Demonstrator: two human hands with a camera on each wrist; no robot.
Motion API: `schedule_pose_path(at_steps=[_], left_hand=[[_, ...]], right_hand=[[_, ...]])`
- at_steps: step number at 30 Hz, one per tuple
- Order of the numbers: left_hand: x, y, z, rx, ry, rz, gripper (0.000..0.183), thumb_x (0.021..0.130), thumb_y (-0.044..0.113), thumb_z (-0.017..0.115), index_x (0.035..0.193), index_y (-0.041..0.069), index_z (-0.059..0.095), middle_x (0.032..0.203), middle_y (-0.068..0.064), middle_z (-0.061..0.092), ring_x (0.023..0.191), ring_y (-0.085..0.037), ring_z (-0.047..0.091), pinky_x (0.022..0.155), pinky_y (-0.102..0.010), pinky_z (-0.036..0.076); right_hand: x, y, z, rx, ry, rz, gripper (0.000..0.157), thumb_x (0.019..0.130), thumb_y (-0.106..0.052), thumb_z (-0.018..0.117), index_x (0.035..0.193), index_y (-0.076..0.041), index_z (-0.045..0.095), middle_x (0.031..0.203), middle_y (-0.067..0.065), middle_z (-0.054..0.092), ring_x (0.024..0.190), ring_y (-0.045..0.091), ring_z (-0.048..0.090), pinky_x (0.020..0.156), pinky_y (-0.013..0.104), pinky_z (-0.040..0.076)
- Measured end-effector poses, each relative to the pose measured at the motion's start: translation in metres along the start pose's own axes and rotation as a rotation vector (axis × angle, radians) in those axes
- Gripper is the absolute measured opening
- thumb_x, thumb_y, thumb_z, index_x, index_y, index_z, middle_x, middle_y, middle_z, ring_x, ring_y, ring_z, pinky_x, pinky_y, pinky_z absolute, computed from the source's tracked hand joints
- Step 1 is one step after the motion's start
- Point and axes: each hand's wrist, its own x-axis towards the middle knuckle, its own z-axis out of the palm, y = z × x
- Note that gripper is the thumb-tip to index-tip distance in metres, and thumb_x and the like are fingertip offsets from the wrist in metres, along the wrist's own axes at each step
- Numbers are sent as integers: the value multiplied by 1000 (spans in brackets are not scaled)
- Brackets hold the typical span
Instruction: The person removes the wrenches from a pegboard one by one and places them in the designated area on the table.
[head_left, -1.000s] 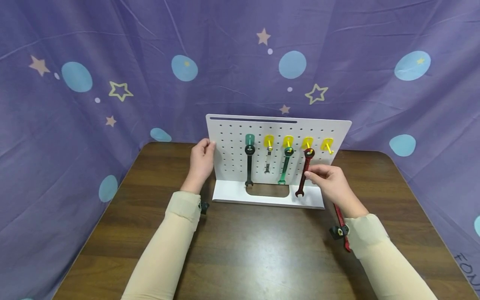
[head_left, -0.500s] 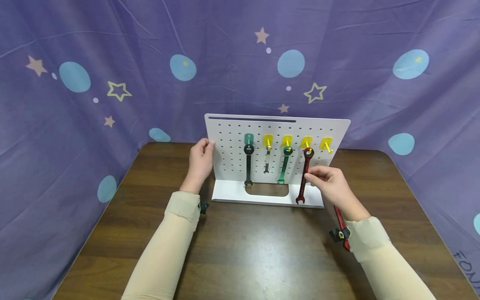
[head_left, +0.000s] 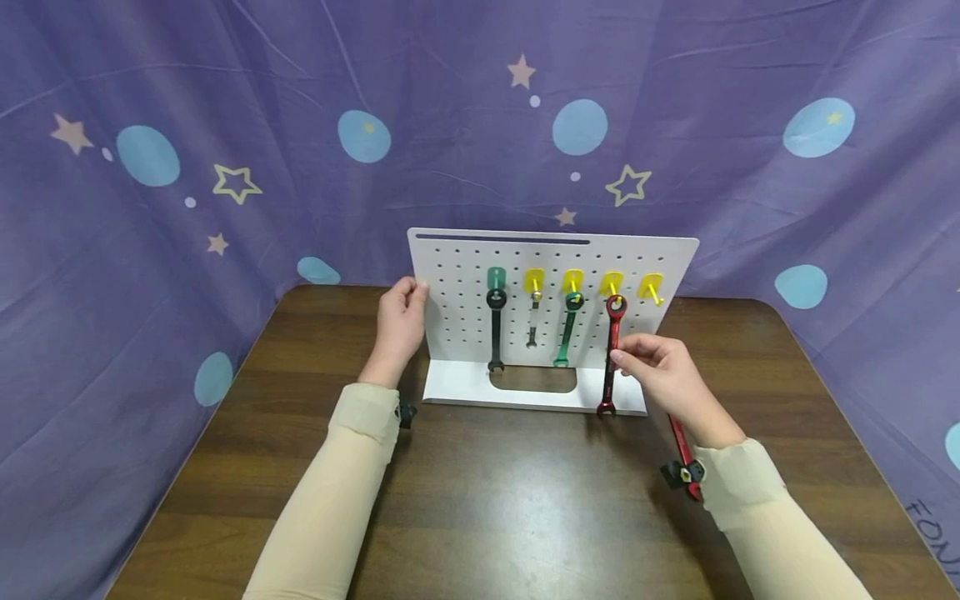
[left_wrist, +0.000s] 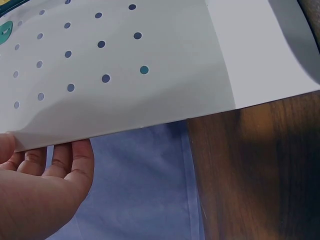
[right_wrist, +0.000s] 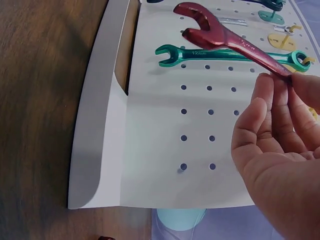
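Observation:
A white pegboard (head_left: 457, 317) stands upright on the table, and my left hand (head_left: 401, 321) grips its left edge. In the left wrist view the thumb lies in front of the board (left_wrist: 165, 95) and the fingers behind it. My right hand (head_left: 663, 371) pinches a red combination wrench (head_left: 611, 358) at mid-handle, its open end tilted out from the board. The wrench's ring end overlaps a yellow hook (head_left: 611, 281); whether it is on the hook I cannot tell. Beside it hang a green wrench (head_left: 567, 333), a small silver wrench (head_left: 533, 321) and a black wrench (head_left: 496, 329).
At the far right of the board is a yellow hook (head_left: 651, 287) with nothing on it. Another red tool (head_left: 681, 442) lies on the wooden table (head_left: 510, 500), partly hidden under the right wrist. A purple curtain (head_left: 465, 108) hangs behind.
The red wrench's open end has swung forward, away from the board, and slightly right, with my right hand moving slightly. My left hand keeps its grip on the board's edge.

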Motion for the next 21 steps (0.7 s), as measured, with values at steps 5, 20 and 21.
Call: schedule_pose_path(at_steps=[5,20,21], left_hand=[[0,0,0,2,-4,-5,22,106,9,54,96,-7,64,67,-4,42,63,-17,39,56,-27,32],[0,0,0,-5,1,7,23,106,9,54,92,-6,62,66,-4,40,63,-17,38,56,-28,31],[0,0,0,-5,0,7,23,106,9,54,92,-6,62,66,-4,40,62,-17,38,56,-28,31]], right_hand=[[-1,-1,0,-2,1,-3,15,97,-4,69,106,9,70,94,18,71,76,13,68,69,26,55],[-3,-4,-1,49,13,6,16,97,-3,69,105,11,70,89,14,71,77,20,68,72,29,57],[-3,-5,-1,52,13,7,16,97,-3,69,105,11,70,89,13,71,78,20,68,72,28,56]])
